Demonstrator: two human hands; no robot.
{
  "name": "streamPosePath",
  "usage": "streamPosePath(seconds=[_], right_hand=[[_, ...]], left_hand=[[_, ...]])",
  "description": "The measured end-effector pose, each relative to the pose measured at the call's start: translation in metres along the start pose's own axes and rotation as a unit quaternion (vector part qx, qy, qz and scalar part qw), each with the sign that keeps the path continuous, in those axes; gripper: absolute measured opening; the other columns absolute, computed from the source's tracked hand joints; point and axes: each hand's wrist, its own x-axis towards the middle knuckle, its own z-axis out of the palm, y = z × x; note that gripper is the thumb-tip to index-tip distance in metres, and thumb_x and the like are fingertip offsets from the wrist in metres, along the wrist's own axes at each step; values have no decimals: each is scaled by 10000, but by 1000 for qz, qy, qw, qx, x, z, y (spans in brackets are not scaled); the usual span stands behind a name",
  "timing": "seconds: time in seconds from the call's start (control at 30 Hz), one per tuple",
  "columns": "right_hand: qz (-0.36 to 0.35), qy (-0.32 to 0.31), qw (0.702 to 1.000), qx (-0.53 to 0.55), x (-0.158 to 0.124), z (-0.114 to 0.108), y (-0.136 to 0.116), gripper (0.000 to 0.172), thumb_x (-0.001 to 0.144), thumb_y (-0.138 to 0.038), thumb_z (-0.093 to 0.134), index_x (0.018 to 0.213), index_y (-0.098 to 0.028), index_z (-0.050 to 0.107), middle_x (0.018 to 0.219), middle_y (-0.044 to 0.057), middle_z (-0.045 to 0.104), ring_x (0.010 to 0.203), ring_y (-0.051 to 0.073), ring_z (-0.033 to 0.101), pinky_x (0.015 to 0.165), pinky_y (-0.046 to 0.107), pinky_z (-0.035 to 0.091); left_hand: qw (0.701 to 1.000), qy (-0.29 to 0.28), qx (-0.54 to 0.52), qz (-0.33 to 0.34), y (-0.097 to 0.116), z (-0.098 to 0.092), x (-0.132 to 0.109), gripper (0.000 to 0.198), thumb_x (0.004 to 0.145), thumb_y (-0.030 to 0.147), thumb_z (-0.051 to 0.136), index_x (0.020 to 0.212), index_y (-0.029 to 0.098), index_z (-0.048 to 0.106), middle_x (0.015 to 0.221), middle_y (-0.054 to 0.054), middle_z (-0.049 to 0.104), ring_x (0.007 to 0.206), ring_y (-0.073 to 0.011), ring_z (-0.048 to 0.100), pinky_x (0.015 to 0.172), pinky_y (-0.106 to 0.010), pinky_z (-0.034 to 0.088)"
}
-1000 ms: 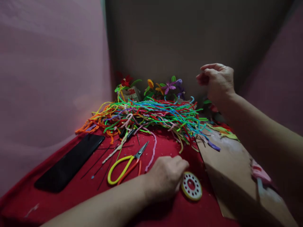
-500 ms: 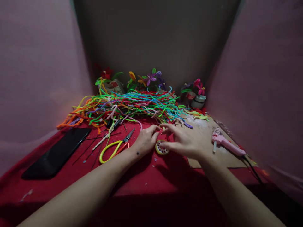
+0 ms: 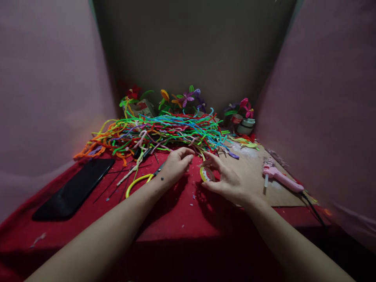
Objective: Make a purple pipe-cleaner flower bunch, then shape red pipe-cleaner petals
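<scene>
My right hand (image 3: 227, 178) grips a small yellow-rimmed round disc with holes (image 3: 206, 174), tilted up on its edge above the red cloth (image 3: 182, 219). My left hand (image 3: 175, 166) hovers just to the left of the disc, fingers curled with their tips close together; whether anything is between them I cannot make out. Right behind both hands lies a big heap of coloured pipe cleaners (image 3: 158, 133). Yellow-handled scissors (image 3: 141, 181) rest under my left wrist.
A black phone (image 3: 75, 190) lies at the left on the cloth, with thin dark wires (image 3: 117, 186) beside it. A pink glue gun (image 3: 279, 177) sits on a cardboard sheet (image 3: 252, 168) at the right. Finished pipe-cleaner flowers (image 3: 182, 98) and small pots (image 3: 245, 124) stand at the back.
My right hand came down from the back and took hold of the disc, lifting it from flat on the cloth onto its edge. My left hand drew slightly away.
</scene>
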Motion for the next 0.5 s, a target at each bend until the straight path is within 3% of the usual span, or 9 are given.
streamPosePath(seconds=[0.17, 0.3, 0.4, 0.5], right_hand=[[-13, 14, 993, 118, -3, -8, -1, 778, 638, -220, 700, 1321, -251, 329, 1110, 85, 542, 1033, 211, 529, 915, 382, 415], [-10, 12, 981, 193, -5, -11, -1, 737, 639, -274, 714, 1293, -280, 374, 1103, 83, 562, 1057, 228, 531, 910, 400, 425], [-12, 25, 987, 157, -9, -17, -1, 735, 654, -271, 704, 1307, -288, 368, 1103, 78, 562, 1055, 224, 533, 913, 401, 426], [-17, 60, 997, 54, -19, -33, 1, 697, 690, -240, 666, 1316, -308, 367, 1120, 63, 549, 1098, 215, 510, 972, 406, 383]], left_hand=[[994, -27, -105, -13, 8, -8, -1, 216, 729, 280, 576, 871, 119, 603, 565, 49, 476, 422, -45, 386, 423, -185, 317], [990, -85, -116, 7, 13, -9, -5, 252, 712, 302, 615, 900, 133, 621, 715, 8, 558, 483, -46, 431, 473, -195, 356], [988, -123, -89, 14, 16, -7, -7, 281, 691, 300, 631, 921, 139, 619, 754, 0, 581, 518, -55, 449, 503, -198, 380], [994, -108, -16, -1, 12, -6, -6, 219, 710, 288, 590, 863, 135, 628, 597, 30, 539, 469, -57, 413, 460, -184, 346]])
